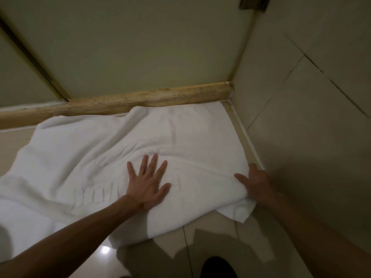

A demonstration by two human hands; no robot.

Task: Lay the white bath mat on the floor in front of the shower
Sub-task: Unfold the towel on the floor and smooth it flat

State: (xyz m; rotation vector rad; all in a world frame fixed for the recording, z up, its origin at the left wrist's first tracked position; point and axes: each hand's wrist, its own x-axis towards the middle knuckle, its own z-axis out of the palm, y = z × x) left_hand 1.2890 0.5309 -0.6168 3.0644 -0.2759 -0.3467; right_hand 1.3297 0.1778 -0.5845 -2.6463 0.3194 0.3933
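The white terry-cloth bath mat (112, 157) lies spread on the glossy pale tiled floor (210, 245), its far edge against the worn yellowish stone threshold (140, 99) at the foot of the shower. Taking that threshold as reference: frosted greenish glass shower panels (140, 41) rise directly from it, with a thin metal frame strip (32, 55) dividing the panels at the left end. At the threshold's right end a beige tiled wall (301, 117) meets it at a corner, and the mat's right edge runs just beside that wall's base.

The mat is not flat. Creases and ridges cross its middle, and the corner nearest the camera on the wall side is lifted and folded.

The left hand (147, 187) is laid palm down on the mat's middle, fingers spread wide, on the near side of the threshold. The right hand (256, 183) grips the mat's raised edge beside the wall, thumb on top and fingers curled under the cloth.

Shadows of the arms and a light reflection fall on the bare tiles nearest the camera.
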